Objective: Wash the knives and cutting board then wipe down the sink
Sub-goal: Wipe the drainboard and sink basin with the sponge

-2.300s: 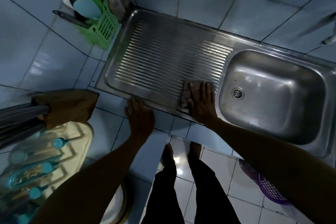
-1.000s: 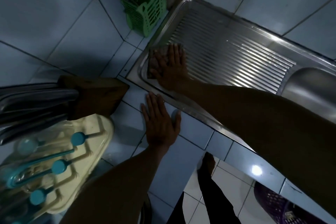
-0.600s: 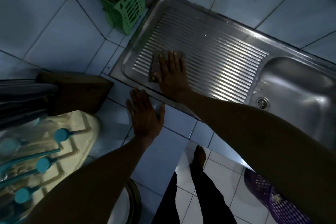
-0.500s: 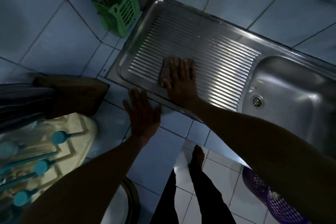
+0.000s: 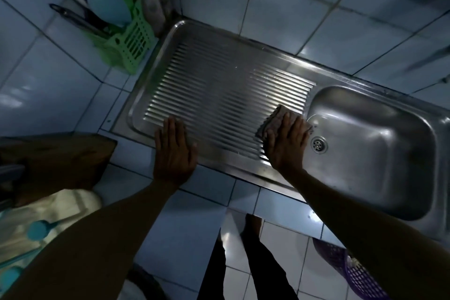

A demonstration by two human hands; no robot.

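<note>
Hands come first, nearest the body. The left hand (image 5: 174, 153) lies flat with fingers straight on the front rim of the sink (image 5: 243, 173), holding nothing. The right hand (image 5: 286, 143) presses the cloth (image 5: 274, 118) with straight fingers on the ribbed drainboard (image 5: 219, 95), at its end touching the basin (image 5: 379, 143). The basin lies directly right of this hand, so the right hand is nearer. The ribs run left to right, probably the wiping direction.
</note>
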